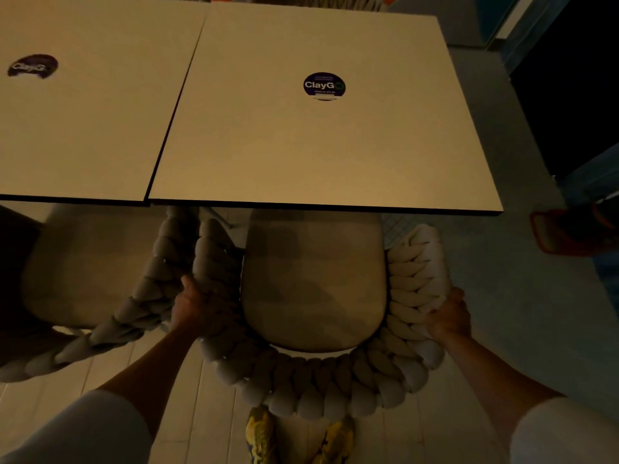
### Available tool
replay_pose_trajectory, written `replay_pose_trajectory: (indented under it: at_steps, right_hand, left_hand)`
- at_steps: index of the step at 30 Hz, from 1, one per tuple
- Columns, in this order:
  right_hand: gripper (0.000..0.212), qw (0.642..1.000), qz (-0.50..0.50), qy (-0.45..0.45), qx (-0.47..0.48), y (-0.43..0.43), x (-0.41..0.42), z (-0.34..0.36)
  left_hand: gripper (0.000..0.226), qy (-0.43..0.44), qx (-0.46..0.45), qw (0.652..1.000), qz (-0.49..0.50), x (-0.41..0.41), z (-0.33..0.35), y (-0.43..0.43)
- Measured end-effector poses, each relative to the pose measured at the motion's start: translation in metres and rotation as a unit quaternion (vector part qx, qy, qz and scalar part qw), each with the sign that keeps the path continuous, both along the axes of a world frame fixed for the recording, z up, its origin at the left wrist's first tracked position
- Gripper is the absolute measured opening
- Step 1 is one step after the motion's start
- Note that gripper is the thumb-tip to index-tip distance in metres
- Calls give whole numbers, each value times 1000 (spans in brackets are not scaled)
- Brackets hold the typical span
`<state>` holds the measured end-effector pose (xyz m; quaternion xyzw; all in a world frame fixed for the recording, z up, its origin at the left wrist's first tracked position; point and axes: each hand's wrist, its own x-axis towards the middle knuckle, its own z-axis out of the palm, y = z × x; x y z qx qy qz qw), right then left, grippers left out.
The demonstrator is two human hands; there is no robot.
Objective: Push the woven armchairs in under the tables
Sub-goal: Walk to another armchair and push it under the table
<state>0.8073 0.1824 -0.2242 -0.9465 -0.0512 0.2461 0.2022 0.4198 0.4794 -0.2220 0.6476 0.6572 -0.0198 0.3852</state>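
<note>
A woven armchair (321, 386) with a thick braided beige rim and a flat seat cushion stands right in front of me. The front of its seat sits under the near edge of a square pale table (301, 155) that bears a round dark sticker. My left hand (194, 306) grips the chair's left arm. My right hand (449, 316) grips its right arm. A second woven armchair (110, 326) stands to the left, touching the first one, partly under the neighbouring table (83, 128).
The two tables stand edge to edge. My yellow shoes (261, 433) are just behind the chair on a light tiled floor. An orange object (566, 232) lies on the floor at the right, near a dark doorway. More woven chairs show beyond the tables.
</note>
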Motion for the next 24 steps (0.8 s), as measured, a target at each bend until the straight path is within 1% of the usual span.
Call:
replay_pose_trajectory:
  at_steps: [4, 10, 13, 17, 24]
  right_hand:
    - [70, 1000, 16, -15, -9, -1, 1, -8]
    - [67, 999, 8, -30, -8, 1, 2, -12]
    - [68, 999, 7, -33, -18, 1, 2, -14]
    - [69, 999, 19, -43, -25, -1, 1, -14]
    - [69, 999, 18, -33, -18, 4, 10, -9]
  left_hand:
    - [63, 1, 6, 1000, 4, 2, 2, 1]
    - [59, 20, 11, 1000, 3, 4, 5, 2]
    - [61, 29, 15, 999, -2, 3, 2, 2]
    - [60, 26, 11, 1000, -2, 3, 2, 2]
    - [61, -3, -4, 1000, -15, 11, 1, 7]
